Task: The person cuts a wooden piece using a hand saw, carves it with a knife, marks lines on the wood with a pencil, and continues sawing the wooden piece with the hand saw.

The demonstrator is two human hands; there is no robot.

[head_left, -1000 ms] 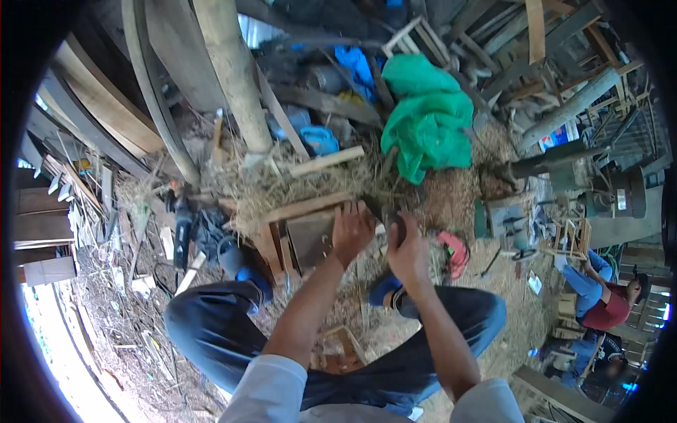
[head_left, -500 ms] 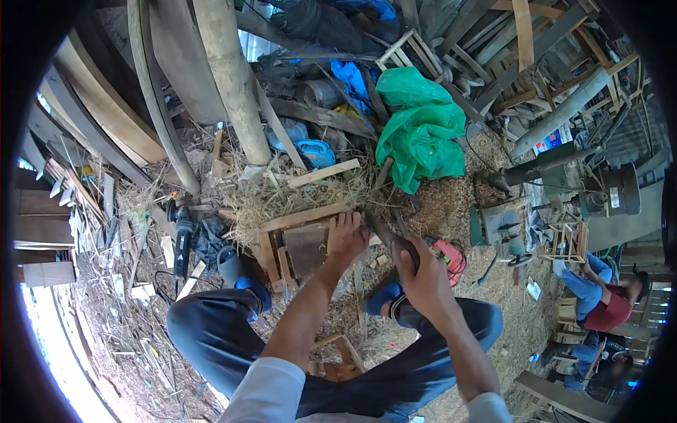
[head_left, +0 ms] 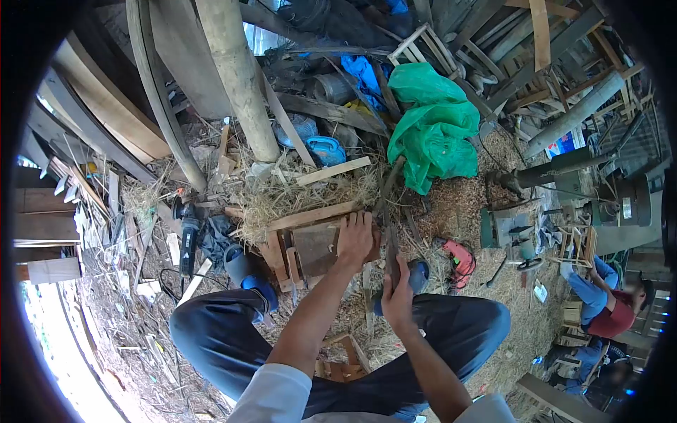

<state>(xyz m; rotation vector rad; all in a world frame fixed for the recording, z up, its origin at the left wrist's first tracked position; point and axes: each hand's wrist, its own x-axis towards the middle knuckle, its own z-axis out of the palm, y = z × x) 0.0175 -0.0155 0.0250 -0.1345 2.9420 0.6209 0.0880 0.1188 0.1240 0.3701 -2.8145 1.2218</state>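
A small wooden frame (head_left: 310, 217) with a dark flat panel (head_left: 314, 248) sits on the ground between my feet. My left hand (head_left: 355, 243) presses down at its right end, fingers curled over the wood. My right hand (head_left: 399, 296) is closed around the near end of a long dark tool (head_left: 391, 250) that looks like a handsaw. This tool runs away from me along the right end of the frame; its edge is too blurred to make out. Below, between my legs, lies another small wooden piece (head_left: 345, 356).
An angle grinder (head_left: 187, 243) lies at left, a red power tool (head_left: 460, 262) at right. Beyond are a green plastic sheet (head_left: 434, 134), a blue object (head_left: 326, 151) and a wooden post (head_left: 236, 77). A machine (head_left: 515, 233) and a seated person (head_left: 610, 310) are at right.
My right hand has drawn the long dark tool back toward me and a little left. My left hand stays on the frame. The whole view has shifted slightly.
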